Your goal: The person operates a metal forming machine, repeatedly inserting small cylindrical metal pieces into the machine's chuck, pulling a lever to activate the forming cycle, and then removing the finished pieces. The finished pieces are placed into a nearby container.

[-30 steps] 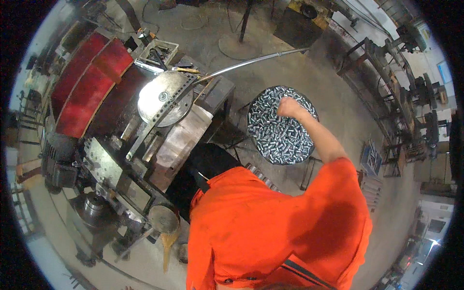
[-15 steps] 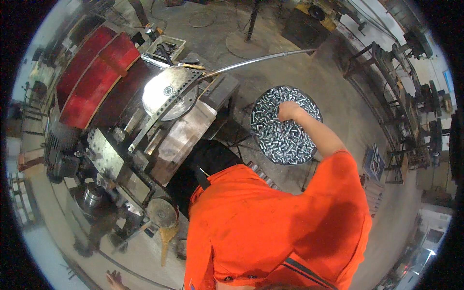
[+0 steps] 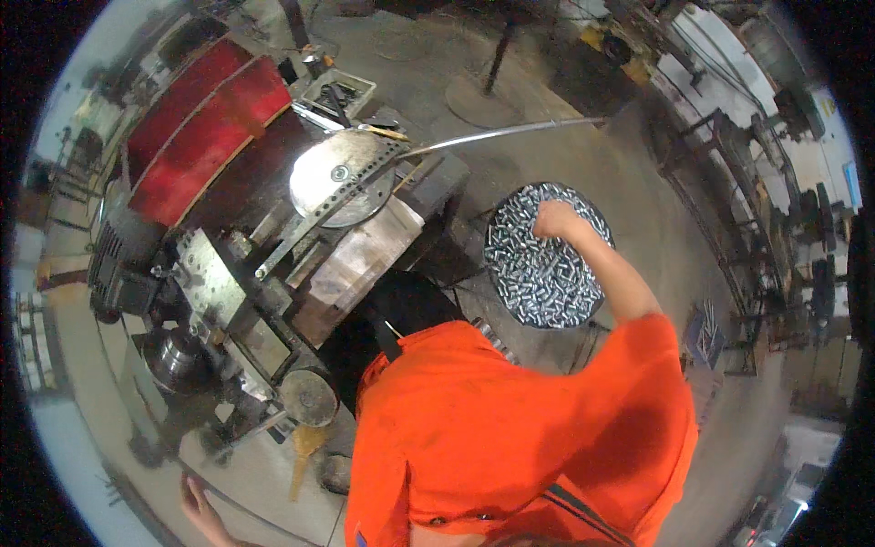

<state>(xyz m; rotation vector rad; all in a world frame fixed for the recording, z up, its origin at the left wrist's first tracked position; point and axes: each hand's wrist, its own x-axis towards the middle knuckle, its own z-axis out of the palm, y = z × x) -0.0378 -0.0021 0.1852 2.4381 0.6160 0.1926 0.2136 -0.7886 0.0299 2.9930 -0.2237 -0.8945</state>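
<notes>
My right hand (image 3: pixel 553 221) is curled down at the heap of small shiny metal cylinders (image 3: pixel 540 273) that fills a round dark tub (image 3: pixel 494 292). Its fingertips are turned away, so whatever they grip is hidden. Low at the left, my left hand (image 3: pixel 200 510) is held out with its fingers extended, close to a long thin dark rod (image 3: pixel 246 513). Whether it touches the rod I cannot tell. Between my hands, ahead of my orange-clothed body, stands a machine with a round bright metal disc (image 3: pixel 319 178) and a bar with a row of holes (image 3: pixel 339 191) across it.
A long metal rod (image 3: pixel 510 132) reaches right from the machine. Red curved panels (image 3: pixel 210 118) stand behind it, near a tray of tools (image 3: pixel 351 91). A yellowish brush (image 3: pixel 305 451) hangs at the machine's near end. Racks (image 3: pixel 729 201) line the right side.
The whole view has shifted slightly, moving the machine and tub right and down in the picture. My left hand has come up closer to the dark rod. My right hand stays at the cylinders.
</notes>
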